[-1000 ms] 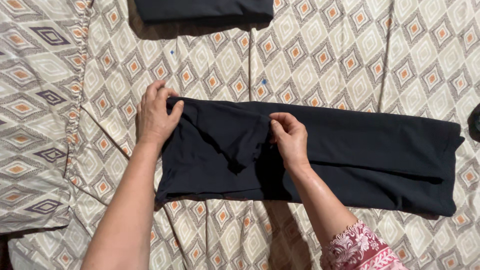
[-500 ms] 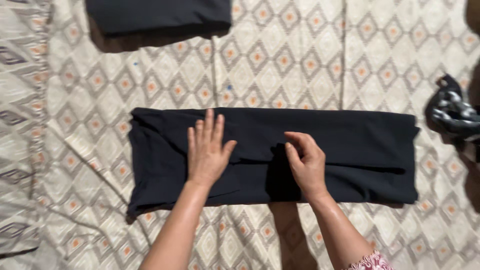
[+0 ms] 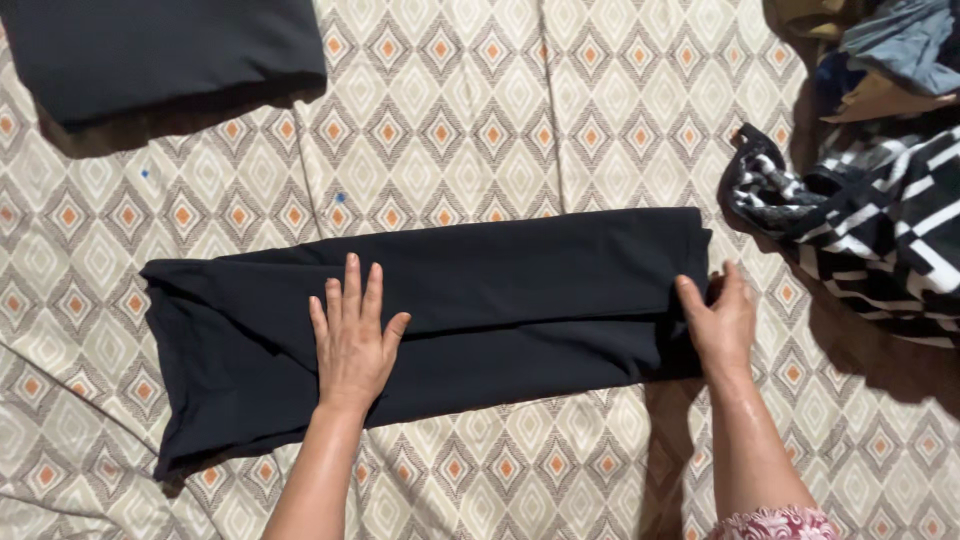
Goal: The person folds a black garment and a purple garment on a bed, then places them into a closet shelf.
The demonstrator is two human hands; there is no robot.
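Since half a second ago, the right hand (image 3: 722, 322) has been slid from the middle of the folded black garment (image 3: 430, 320) out to its right end, where the edge is pinched between thumb and fingers. The left hand (image 3: 352, 340) is kept flat and spread wide on the cloth (left of centre), which is laid lengthwise on the diamond-patterned sheet (image 3: 500, 120). A folded dark garment (image 3: 160, 50) and a black-and-white patterned cloth (image 3: 860, 230) are seen at the corners.
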